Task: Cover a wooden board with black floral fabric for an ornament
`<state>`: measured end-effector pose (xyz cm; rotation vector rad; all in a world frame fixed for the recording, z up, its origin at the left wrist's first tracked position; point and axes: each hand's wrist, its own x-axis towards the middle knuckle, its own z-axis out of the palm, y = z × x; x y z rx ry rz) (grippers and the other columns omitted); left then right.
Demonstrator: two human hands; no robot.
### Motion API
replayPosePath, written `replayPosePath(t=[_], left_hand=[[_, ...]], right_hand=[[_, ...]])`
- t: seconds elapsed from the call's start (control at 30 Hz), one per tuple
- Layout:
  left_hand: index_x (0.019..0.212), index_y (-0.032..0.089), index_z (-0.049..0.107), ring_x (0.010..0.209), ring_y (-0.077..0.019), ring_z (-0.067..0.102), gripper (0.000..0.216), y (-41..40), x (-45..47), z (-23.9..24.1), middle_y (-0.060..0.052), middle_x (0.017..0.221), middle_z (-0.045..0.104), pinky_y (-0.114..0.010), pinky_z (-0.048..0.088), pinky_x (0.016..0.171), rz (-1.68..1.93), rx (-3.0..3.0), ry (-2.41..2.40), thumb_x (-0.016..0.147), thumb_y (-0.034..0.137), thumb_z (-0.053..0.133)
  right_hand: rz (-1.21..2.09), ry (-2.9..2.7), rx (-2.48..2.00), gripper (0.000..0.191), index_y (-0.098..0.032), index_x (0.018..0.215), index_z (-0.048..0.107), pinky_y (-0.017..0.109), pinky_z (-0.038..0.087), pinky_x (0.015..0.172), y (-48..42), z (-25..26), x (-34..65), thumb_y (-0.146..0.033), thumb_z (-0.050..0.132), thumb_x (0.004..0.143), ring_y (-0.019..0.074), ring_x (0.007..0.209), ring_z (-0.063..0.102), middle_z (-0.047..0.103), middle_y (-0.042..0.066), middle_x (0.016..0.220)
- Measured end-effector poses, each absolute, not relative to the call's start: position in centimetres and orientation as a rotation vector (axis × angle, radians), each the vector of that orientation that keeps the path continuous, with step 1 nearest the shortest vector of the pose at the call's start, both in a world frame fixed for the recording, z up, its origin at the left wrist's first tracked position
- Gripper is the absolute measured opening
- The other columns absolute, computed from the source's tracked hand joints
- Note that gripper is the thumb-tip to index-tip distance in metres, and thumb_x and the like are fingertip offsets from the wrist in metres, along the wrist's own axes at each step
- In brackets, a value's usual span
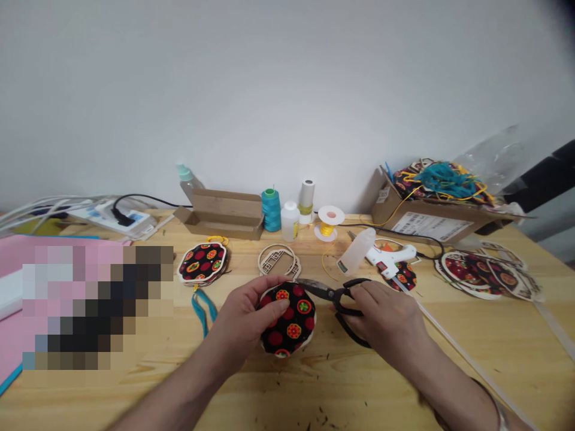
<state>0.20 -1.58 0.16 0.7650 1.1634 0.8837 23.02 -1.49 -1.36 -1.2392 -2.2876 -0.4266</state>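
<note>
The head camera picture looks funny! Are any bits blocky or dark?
In the head view, big squares hide a patch at the left, partly over the pink sheet; the head view's top right corner goes dark; in the head view, the scissors and patterned fabric piece look fairly clear.

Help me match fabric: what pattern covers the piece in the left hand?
Black fabric with dark red dots and multicoloured flowers, clearest in the head view.

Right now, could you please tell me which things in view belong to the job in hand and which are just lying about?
In use:
black scissors, right hand
patterned round piece, left hand

Apparently lying about:
teal thread cone
yellow cord spool
glue gun
power strip
</note>
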Motion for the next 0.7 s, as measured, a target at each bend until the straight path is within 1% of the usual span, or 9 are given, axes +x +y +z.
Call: replayPosePath(t=[0.13, 0.27, 0.37, 0.5, 0.7], left_hand=[[0.101, 0.017, 0.06, 0.068, -0.0197, 0.068, 0.038, -1.61, 0.19, 0.18, -0.004, 0.083, 0.073, -0.032, 0.056, 0.062, 0.898, 0.748, 1.162, 0.065, 0.021, 0.072], [0.102, 0.018, 0.06, 0.069, -0.0194, 0.068, 0.038, -1.53, 0.22, 0.04, -0.004, 0.084, 0.073, -0.032, 0.056, 0.064, 0.908, 0.756, 1.153, 0.066, 0.022, 0.072], [0.104, 0.017, 0.06, 0.069, -0.019, 0.068, 0.04, -1.46, 0.28, -0.01, -0.005, 0.085, 0.073, -0.03, 0.055, 0.064, 0.908, 0.778, 1.178, 0.066, 0.023, 0.072], [0.104, 0.018, 0.06, 0.07, -0.0185, 0.068, 0.041, -1.45, 0.31, 0.12, -0.004, 0.084, 0.074, -0.029, 0.055, 0.065, 0.918, 0.801, 1.195, 0.065, 0.023, 0.072], [0.104, 0.017, 0.06, 0.067, -0.0173, 0.067, 0.042, -1.52, 0.38, 0.46, -0.003, 0.08, 0.074, -0.027, 0.055, 0.062, 0.897, 0.83, 1.239, 0.065, 0.024, 0.072]], right_hand=[[-0.261, -2.234, -1.345, 0.024, -0.016, 0.067, 0.057, 0.025, 0.033, 0.051, -1.46, -1.07, 23.09, -0.037, 0.057, 0.079, 0.0131, 0.054, 0.055, 0.06, 0.001, 0.06], [-0.161, -2.263, -1.4, 0.024, -0.017, 0.07, 0.058, 0.025, 0.034, 0.052, -1.74, -0.7, 22.96, -0.041, 0.061, 0.072, 0.0154, 0.059, 0.058, 0.061, 0.001, 0.065], [-0.23, -2.266, -1.391, 0.023, -0.018, 0.071, 0.059, 0.026, 0.035, 0.052, -1.95, -0.54, 22.79, -0.04, 0.062, 0.07, 0.0169, 0.061, 0.059, 0.062, 0.002, 0.067], [-0.353, -2.274, -1.337, 0.023, -0.017, 0.067, 0.059, 0.027, 0.033, 0.051, -1.89, -0.59, 22.72, -0.039, 0.06, 0.073, 0.0162, 0.059, 0.057, 0.061, 0.002, 0.064], [-0.386, -2.28, -1.287, 0.025, -0.017, 0.064, 0.058, 0.027, 0.033, 0.05, -1.76, -0.79, 22.79, -0.038, 0.057, 0.077, 0.0144, 0.057, 0.056, 0.06, 0.001, 0.062]])
